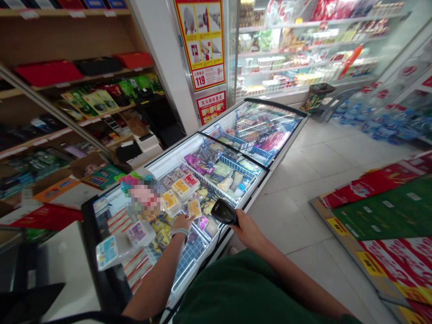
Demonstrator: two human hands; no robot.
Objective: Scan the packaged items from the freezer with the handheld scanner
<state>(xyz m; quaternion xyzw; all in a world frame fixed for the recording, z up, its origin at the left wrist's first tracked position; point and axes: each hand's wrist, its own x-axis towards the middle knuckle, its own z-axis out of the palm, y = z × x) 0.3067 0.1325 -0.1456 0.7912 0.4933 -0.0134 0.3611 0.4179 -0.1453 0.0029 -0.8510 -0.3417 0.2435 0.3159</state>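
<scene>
My right hand is wrapped round the handle of a black barcode scanner, its head pointing left over the freezer's glass. My left hand, wearing a band on the wrist, grips a small clear plastic tub with a yellow label by its near edge. The scanner head is just right of this tub, apart from it. Beyond my left hand, more tubs with yellow labels and one with a red label rest on the glass. A purple-labelled tub and a blue-labelled one lie to the left.
The chest freezer holds wire baskets of packaged food. A pixelated patch hides something beside the tubs. Shelves line the left, and a lit display fridge stands behind. Water bottles and stacked cartons are at right.
</scene>
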